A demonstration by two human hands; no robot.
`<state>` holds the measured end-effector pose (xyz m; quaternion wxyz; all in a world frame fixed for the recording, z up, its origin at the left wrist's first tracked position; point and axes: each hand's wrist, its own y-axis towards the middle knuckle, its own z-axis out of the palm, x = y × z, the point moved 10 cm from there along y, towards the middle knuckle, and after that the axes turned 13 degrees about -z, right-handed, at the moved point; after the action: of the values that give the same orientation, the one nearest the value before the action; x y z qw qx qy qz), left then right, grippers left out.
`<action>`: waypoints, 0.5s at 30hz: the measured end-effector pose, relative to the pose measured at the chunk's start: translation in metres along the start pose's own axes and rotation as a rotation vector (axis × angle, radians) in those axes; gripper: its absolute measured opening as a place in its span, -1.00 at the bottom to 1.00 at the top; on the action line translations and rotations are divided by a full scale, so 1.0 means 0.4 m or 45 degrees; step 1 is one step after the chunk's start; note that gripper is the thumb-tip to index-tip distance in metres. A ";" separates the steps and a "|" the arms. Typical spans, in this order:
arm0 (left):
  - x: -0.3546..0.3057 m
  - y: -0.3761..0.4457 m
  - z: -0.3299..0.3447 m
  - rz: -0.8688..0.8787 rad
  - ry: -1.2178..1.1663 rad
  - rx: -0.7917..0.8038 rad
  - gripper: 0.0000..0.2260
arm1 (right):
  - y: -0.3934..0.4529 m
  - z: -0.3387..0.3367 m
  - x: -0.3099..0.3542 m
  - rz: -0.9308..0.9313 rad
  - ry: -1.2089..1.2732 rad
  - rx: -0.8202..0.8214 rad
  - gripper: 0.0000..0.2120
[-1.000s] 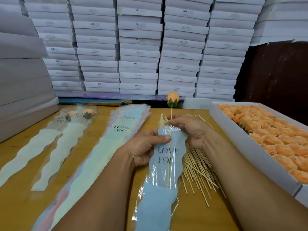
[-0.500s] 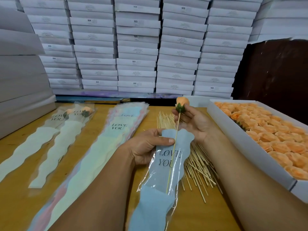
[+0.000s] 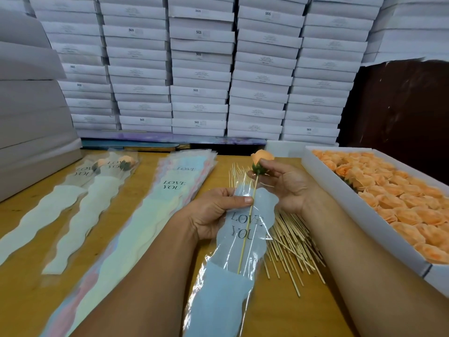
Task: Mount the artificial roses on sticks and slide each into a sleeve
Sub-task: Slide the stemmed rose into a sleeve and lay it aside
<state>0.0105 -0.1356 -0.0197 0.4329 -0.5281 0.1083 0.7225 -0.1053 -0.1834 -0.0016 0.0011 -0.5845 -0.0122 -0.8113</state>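
Note:
My right hand (image 3: pixel 284 181) pinches the green base of an orange rose (image 3: pixel 261 158) mounted on a thin stick (image 3: pixel 246 229). The stick runs down inside a clear sleeve (image 3: pixel 233 263) with a blue liner and the words LOVE YOU. My left hand (image 3: pixel 216 210) grips the sleeve's upper left edge, thumb across the plastic beside the stick. The rose head stands just above the sleeve's mouth. Loose sticks (image 3: pixel 289 242) lie in a heap under and to the right of the sleeve.
A white tray (image 3: pixel 359 215) full of orange roses lies along the right. A stack of unused sleeves (image 3: pixel 155 215) lies left of centre; two filled sleeves (image 3: pixel 80 205) lie further left. Stacked white boxes (image 3: pixel 201 69) wall off the back and left.
The rose and stick have slid deeper into the sleeve. My right hand shifted up the stick from the sleeve mouth to the rose's base. My left hand kept its grip.

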 end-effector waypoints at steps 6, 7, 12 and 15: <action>0.001 0.002 -0.009 -0.009 0.006 -0.003 -0.86 | -0.009 0.019 -0.004 0.007 -0.113 0.102 -0.83; 0.001 0.002 -0.009 -0.011 0.000 0.002 -0.85 | -0.010 0.020 -0.001 0.000 -0.149 0.115 -0.83; -0.001 -0.003 0.002 -0.010 0.008 0.048 -0.79 | -0.010 0.020 0.009 -0.015 -0.181 0.101 -0.66; -0.004 -0.003 -0.003 0.001 -0.008 0.032 -0.68 | -0.017 0.019 0.022 -0.050 -0.244 0.047 -0.60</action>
<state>0.0126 -0.1364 -0.0185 0.4396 -0.5203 0.1160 0.7229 -0.1011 -0.1761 0.0091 -0.0052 -0.6589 -0.0387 -0.7512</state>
